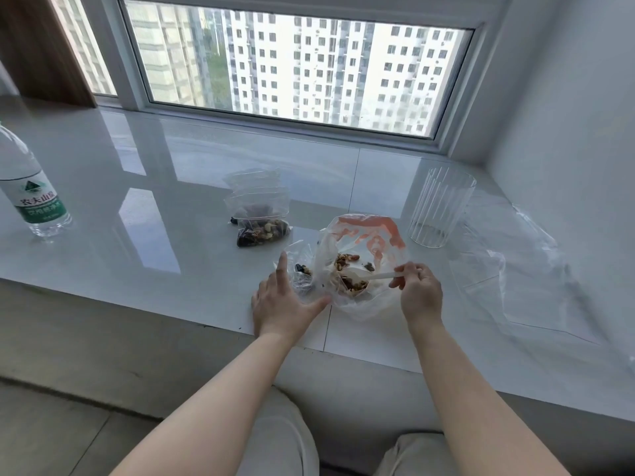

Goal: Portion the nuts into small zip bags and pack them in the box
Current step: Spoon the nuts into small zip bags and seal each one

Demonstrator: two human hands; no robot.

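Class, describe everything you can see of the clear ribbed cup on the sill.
The cup is a clear, see-through tumbler, plastic or glass, with fine vertical ribs down its wall. It stands upright and looks empty, mouth open, on the glossy white sill, right of the big bag of nuts and just in front of crumpled clear plastic. Neither hand touches it; whether the plastic does is unclear.

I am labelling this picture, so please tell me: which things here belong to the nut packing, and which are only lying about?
For the job:
large bag of nuts
white spoon
small zip bag being filled
filled zip bags

Lying about:
water bottle
clear ribbed cup
loose plastic sheet
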